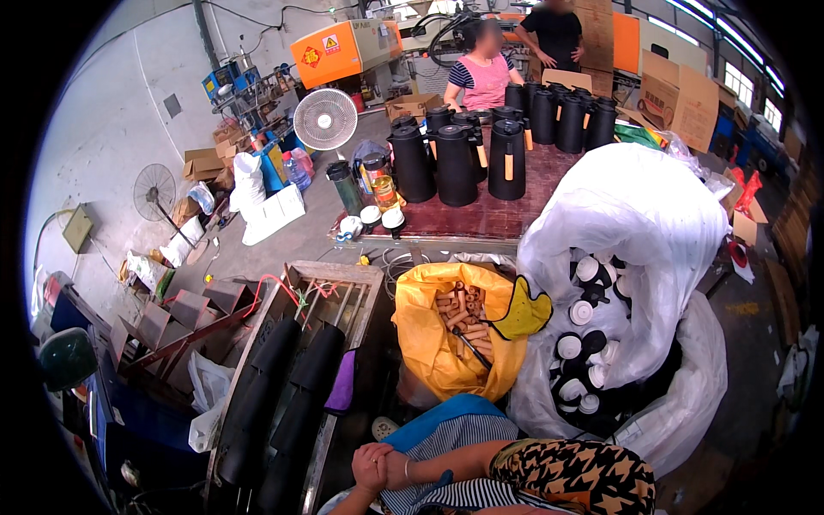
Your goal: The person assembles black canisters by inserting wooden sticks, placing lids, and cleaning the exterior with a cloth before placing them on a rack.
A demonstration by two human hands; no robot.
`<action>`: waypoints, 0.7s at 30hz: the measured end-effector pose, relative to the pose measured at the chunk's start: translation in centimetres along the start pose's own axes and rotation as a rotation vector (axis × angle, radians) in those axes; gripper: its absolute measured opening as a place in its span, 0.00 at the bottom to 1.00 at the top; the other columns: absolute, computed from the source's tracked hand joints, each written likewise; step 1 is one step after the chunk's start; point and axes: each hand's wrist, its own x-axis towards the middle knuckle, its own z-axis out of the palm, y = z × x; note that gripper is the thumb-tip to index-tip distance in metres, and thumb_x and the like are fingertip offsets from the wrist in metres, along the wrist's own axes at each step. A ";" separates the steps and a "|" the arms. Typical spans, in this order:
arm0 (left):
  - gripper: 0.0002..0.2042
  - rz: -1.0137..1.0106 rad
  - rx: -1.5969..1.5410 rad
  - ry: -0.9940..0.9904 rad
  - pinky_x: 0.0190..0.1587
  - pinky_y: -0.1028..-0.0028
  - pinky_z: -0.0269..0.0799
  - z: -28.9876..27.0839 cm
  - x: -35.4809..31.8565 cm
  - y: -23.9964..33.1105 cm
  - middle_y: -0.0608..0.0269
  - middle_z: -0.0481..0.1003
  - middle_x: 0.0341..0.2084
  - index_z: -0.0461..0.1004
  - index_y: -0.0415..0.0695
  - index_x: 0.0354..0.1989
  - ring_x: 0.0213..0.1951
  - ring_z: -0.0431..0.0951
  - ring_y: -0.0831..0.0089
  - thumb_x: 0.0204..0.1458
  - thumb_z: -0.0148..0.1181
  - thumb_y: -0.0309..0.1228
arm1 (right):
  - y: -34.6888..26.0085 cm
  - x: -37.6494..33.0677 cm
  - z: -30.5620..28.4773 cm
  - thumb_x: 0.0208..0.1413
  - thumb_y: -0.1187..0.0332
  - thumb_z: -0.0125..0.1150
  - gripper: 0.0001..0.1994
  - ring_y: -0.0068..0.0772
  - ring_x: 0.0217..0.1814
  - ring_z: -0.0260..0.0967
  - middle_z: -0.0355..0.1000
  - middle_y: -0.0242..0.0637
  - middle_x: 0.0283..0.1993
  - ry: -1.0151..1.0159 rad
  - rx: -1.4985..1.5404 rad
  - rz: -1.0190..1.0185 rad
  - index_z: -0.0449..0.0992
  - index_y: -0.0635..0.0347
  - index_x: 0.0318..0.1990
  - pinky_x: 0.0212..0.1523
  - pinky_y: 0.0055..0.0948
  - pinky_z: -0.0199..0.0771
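Head view: Your left hand (367,463) and right hand (396,469) clasp together before the yellow bag (420,348), black cylinders (296,421) ungripped to its left.

Lighting: light strips (674,31) and windows (739,84) are glowing, upper right; the white bag (635,184) is glaring. Optics: I am seeing edges bending, corners falling black.

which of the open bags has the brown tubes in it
The yellow bag, left of the big white plastic bag. Its open mouth shows a heap of brown tubes, while the white one's shows black-and-white parts.
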 end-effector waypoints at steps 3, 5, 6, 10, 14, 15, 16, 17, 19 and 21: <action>0.12 -0.017 0.005 -0.002 0.46 0.62 0.68 0.0 -0.1 0.0 0.58 0.79 0.35 0.79 0.42 0.34 0.41 0.76 0.58 0.55 0.47 0.30 | 0.1 -0.1 0.3 0.48 0.69 0.50 0.11 0.48 0.50 0.68 0.72 0.46 0.44 -0.038 0.030 0.057 0.74 0.60 0.39 0.52 0.43 0.67; 0.12 -0.010 0.000 0.003 0.47 0.61 0.68 0.1 -0.2 -0.1 0.57 0.78 0.35 0.79 0.42 0.34 0.41 0.76 0.57 0.55 0.47 0.30 | 0.1 0.0 0.8 0.49 0.68 0.50 0.11 0.48 0.51 0.68 0.72 0.47 0.44 0.065 -0.022 -0.053 0.74 0.60 0.39 0.53 0.43 0.66; 0.12 -0.037 -0.003 -0.013 0.47 0.61 0.68 0.1 -0.2 -0.3 0.57 0.78 0.35 0.79 0.42 0.34 0.40 0.76 0.57 0.55 0.47 0.30 | 0.2 0.1 1.1 0.50 0.68 0.49 0.11 0.48 0.51 0.68 0.72 0.47 0.44 0.064 -0.053 -0.051 0.74 0.60 0.40 0.53 0.43 0.66; 0.11 -0.025 0.144 0.072 0.51 0.62 0.67 0.7 0.2 -1.4 0.55 0.74 0.45 0.77 0.42 0.40 0.47 0.73 0.57 0.53 0.51 0.30 | 0.9 0.8 0.3 0.48 0.65 0.55 0.10 0.51 0.46 0.69 0.73 0.49 0.40 0.140 0.016 0.090 0.75 0.61 0.35 0.47 0.45 0.69; 0.17 -0.429 -0.011 0.320 0.57 0.61 0.65 2.8 1.1 -1.5 0.51 0.72 0.48 0.67 0.38 0.55 0.52 0.71 0.55 0.58 0.48 0.31 | 1.3 1.6 -8.4 0.49 0.66 0.58 0.12 0.47 0.45 0.73 0.74 0.47 0.42 0.208 -0.123 0.515 0.76 0.61 0.40 0.45 0.39 0.72; 0.17 -0.300 0.102 0.325 0.56 0.61 0.65 3.4 1.2 -1.1 0.51 0.72 0.47 0.67 0.38 0.54 0.51 0.72 0.54 0.58 0.48 0.31 | 0.9 1.4 -11.9 0.53 0.66 0.54 0.08 0.38 0.37 0.70 0.72 0.40 0.35 0.448 -0.018 0.552 0.73 0.61 0.33 0.38 0.33 0.70; 0.16 -0.222 0.174 0.289 0.56 0.61 0.66 4.2 0.9 -0.2 0.50 0.72 0.47 0.68 0.38 0.53 0.50 0.72 0.54 0.58 0.48 0.31 | 0.1 1.2 -15.9 0.58 0.66 0.50 0.12 0.29 0.30 0.67 0.70 0.32 0.28 0.735 0.035 0.434 0.71 0.62 0.25 0.30 0.27 0.67; 0.16 -0.150 0.236 0.247 0.55 0.61 0.67 4.6 0.5 0.8 0.50 0.72 0.46 0.68 0.37 0.52 0.49 0.72 0.53 0.58 0.48 0.31 | -1.5 1.0 -19.7 0.58 0.71 0.52 0.07 0.27 0.30 0.66 0.69 0.31 0.29 0.880 0.389 0.415 0.72 0.63 0.30 0.31 0.24 0.66; 0.13 -0.298 0.404 -0.124 0.48 0.61 0.70 6.0 1.1 1.9 0.50 0.74 0.40 0.71 0.38 0.46 0.43 0.74 0.56 0.55 0.51 0.30 | -5.6 0.1 -27.1 0.54 0.76 0.54 0.04 0.24 0.32 0.66 0.68 0.33 0.29 1.289 0.200 0.199 0.73 0.65 0.37 0.34 0.22 0.66; 0.12 -0.097 0.614 -0.147 0.40 0.63 0.72 6.7 1.3 3.1 0.53 0.75 0.36 0.73 0.40 0.43 0.37 0.76 0.60 0.53 0.54 0.30 | -10.8 -3.3 -33.4 0.56 0.75 0.54 0.07 0.28 0.36 0.67 0.69 0.36 0.35 1.474 0.133 -0.148 0.73 0.63 0.41 0.41 0.26 0.66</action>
